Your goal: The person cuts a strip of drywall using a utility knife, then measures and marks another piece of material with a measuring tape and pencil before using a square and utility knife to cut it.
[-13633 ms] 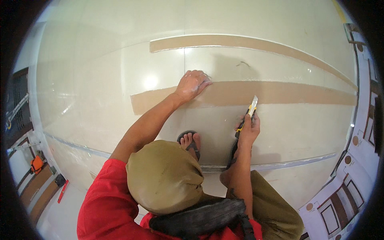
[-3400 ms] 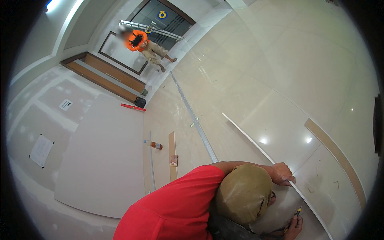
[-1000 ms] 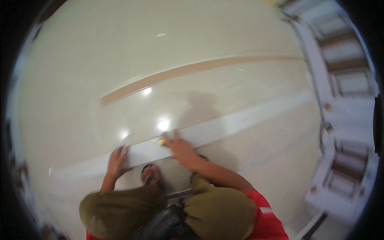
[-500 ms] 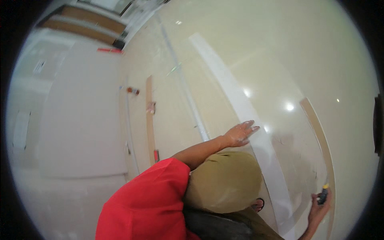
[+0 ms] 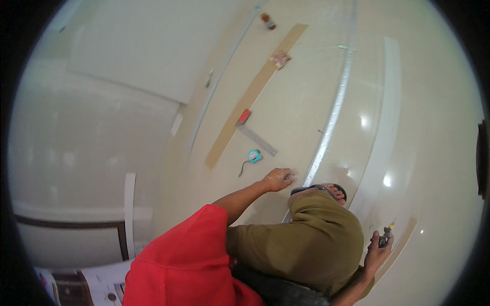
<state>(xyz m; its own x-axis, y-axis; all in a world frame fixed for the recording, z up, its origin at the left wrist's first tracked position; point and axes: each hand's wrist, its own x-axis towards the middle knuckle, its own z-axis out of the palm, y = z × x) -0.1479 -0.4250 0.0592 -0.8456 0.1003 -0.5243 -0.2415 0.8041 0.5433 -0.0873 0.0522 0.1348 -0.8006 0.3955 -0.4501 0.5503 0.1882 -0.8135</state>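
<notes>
While clutching the cutter (image 5: pixel 386 237) in the right hand (image 5: pixel 376 250), holding the left hand (image 5: pixel 279 179) half-curled near the tape measure (image 5: pixel 253 156), unclear if empty; likely between cuts, needing a further reach to measure.

Lifted left hand (image 5: pixel 278 179) off white strip (image 5: pixel 387 122); now poised just left of metal rail (image 5: pixel 334 115). Shifted right hand (image 5: pixel 376 253), with knife (image 5: pixel 384 238), from white strip to near brown strip (image 5: pixel 400 246). Since earliest view, turned white strip from brown face up to white. Swung view leftward, bringing tape measure (image 5: pixel 254 156) and square (image 5: pixel 258 141) fully in.
</notes>
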